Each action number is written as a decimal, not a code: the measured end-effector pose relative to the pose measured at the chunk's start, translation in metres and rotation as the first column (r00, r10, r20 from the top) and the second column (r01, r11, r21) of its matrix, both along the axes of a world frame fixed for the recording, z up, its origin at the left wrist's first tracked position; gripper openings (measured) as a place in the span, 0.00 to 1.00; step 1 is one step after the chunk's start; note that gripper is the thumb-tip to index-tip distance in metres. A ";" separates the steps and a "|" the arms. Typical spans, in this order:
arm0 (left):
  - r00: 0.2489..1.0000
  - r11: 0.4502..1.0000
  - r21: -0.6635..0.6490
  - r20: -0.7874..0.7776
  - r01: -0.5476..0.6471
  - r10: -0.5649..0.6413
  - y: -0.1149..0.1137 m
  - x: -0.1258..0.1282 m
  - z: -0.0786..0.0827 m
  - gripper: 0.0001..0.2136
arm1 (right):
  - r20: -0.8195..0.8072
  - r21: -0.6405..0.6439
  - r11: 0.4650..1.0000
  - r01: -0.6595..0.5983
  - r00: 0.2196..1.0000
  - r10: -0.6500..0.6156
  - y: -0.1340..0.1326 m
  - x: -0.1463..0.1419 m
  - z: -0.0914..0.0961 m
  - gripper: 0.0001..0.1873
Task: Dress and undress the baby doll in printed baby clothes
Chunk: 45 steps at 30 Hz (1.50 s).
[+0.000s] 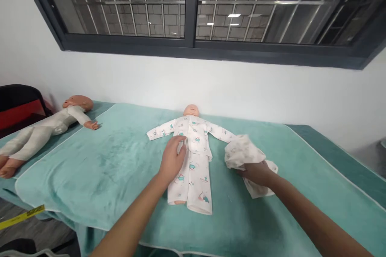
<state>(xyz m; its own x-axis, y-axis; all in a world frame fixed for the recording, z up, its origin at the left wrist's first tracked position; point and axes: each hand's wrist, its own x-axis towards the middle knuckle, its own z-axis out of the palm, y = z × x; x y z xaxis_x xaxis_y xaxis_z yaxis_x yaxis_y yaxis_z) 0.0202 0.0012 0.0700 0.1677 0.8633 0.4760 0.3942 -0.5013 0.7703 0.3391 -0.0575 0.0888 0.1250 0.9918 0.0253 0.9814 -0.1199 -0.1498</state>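
Note:
A baby doll (191, 110) lies on its back on the green cover, dressed in a white printed long-sleeved top (197, 132) and matching trousers (199, 184). Over the left side of the doll's waist is my left hand (173, 160), its fingers bent and the thumb apart from them. Whether its fingertips touch the top cannot be made out. To the right of the doll, my right hand (257, 174) grips a bunched white printed cloth (244, 150). The cloth hangs in folds around the fingers and hides most of them, near the end of the doll's sleeve.
A second doll (45, 130) in a plain white body suit lies at the left. The green cover (120, 160) spreads over the table. A white wall and a barred window (193, 46) stand behind. A red and black chair (21, 106) is at the far left.

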 end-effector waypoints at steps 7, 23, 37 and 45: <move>0.996 0.999 0.047 -0.091 -0.015 0.019 0.114 0.038 0.012 0.14 | -0.316 -0.186 0.976 -0.109 0.948 0.046 -0.011 0.008 0.058 0.27; 0.999 0.999 -0.046 -0.045 0.002 -0.004 0.193 0.053 -0.029 0.18 | -0.109 0.110 0.994 -0.016 0.994 0.028 0.244 -0.146 0.007 0.14; 0.991 0.989 -0.068 0.037 0.134 -0.132 0.169 0.042 -0.018 0.10 | -0.480 0.404 0.913 0.063 0.863 0.153 0.184 -0.136 -0.013 0.15; 0.969 0.966 -0.098 0.087 0.240 -0.232 0.160 0.030 -0.022 0.14 | -0.312 0.334 0.938 -0.087 0.929 0.197 0.168 -0.144 -0.010 0.08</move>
<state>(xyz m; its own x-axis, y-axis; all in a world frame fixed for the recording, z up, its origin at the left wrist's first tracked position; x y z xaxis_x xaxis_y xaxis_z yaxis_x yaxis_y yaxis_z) 0.0505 0.1609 0.0483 0.3406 0.8499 0.4021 0.2146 -0.4866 0.8468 0.1955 0.1107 0.0787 0.0391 0.9483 0.3149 0.8687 0.1235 -0.4796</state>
